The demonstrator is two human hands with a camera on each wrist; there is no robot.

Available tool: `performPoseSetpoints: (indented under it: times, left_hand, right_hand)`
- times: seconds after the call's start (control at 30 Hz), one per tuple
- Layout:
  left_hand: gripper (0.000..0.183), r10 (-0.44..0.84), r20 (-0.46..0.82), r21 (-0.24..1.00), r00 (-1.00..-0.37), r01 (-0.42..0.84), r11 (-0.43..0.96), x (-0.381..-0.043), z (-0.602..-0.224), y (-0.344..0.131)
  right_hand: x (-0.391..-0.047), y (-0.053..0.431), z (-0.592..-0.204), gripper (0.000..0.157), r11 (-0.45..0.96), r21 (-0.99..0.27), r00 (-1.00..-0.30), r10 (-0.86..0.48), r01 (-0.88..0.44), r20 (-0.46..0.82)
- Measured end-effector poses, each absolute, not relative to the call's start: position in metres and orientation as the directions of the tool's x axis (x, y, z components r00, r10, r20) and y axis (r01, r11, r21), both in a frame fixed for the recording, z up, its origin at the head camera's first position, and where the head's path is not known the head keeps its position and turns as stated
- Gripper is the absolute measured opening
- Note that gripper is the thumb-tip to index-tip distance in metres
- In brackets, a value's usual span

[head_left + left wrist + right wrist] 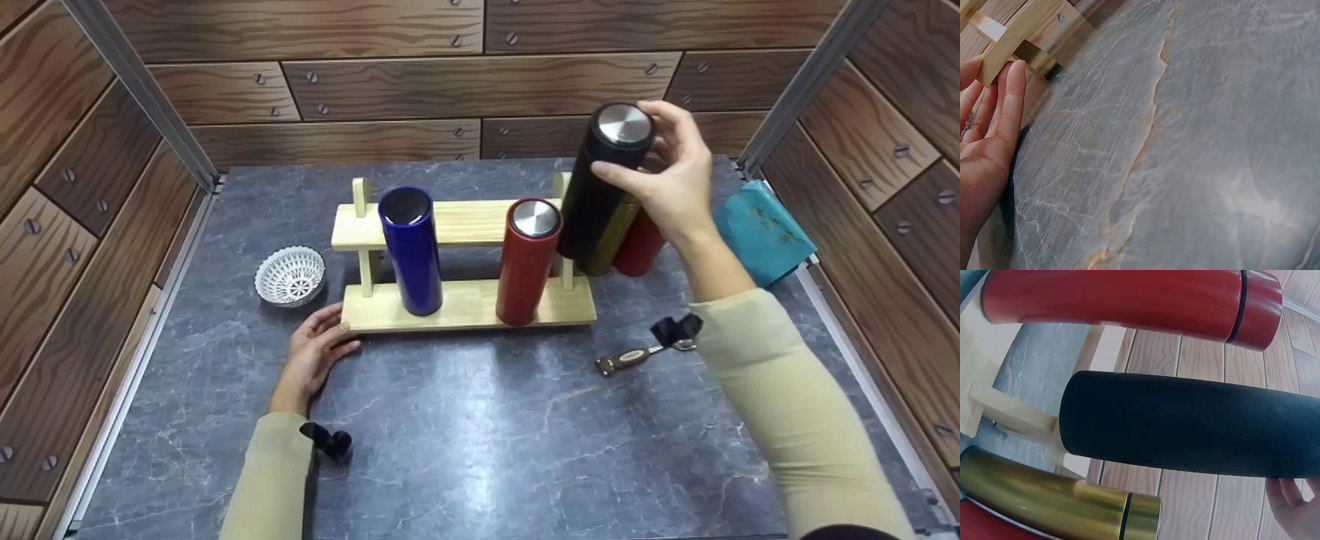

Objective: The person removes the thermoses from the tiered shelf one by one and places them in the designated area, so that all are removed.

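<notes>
In the head view my right hand [682,180] grips a black thermos [596,199] near its steel-topped lid, tilted, over the right end of a two-tier wooden rack [469,223]. The right wrist view shows the thermos [1185,424] held up, its base near the rack. My left hand [315,356] holds the rack's lower left corner; thumb and fingers [1012,101] lie on either side of the board. On the lower shelf stand a blue thermos [414,262] and a red thermos [525,270]. A gold thermos [1061,495] and another red one [639,246], both partly hidden, stand beside the rack's right end.
Left of the rack sits a white woven basket [291,277]. A brown-handled utensil [626,361] lies at right, its far end partly covered by the sleeve. A folded teal cloth-like item [761,232] lies by the right edge. Wood-patterned panels [375,90] border the grey table [450,450].
</notes>
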State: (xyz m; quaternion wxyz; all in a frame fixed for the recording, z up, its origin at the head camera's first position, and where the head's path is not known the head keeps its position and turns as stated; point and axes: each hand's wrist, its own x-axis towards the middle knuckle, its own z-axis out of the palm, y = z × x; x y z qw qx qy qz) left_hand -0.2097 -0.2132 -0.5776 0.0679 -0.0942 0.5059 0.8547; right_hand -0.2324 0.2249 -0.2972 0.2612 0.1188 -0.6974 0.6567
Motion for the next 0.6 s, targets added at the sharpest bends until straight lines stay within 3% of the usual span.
performPoseSetpoints:
  times: [0.33,0.6]
  left_hand:
    - [0.046,0.022,-0.235,0.852,-0.972,-0.217,-0.477,-0.209,-0.579,-0.216]
    - [0.047,0.031,-0.220,0.858,-0.975,-0.209,-0.468,-0.210,-0.579,-0.216]
  right_hand:
    - [-0.216,0.246,-0.306,0.062,0.091,-0.842,-0.809,0.237,-0.532,0.537]
    - [-0.211,0.267,-0.307,0.065,0.000,-0.840,-0.799,0.311,-0.542,0.515]
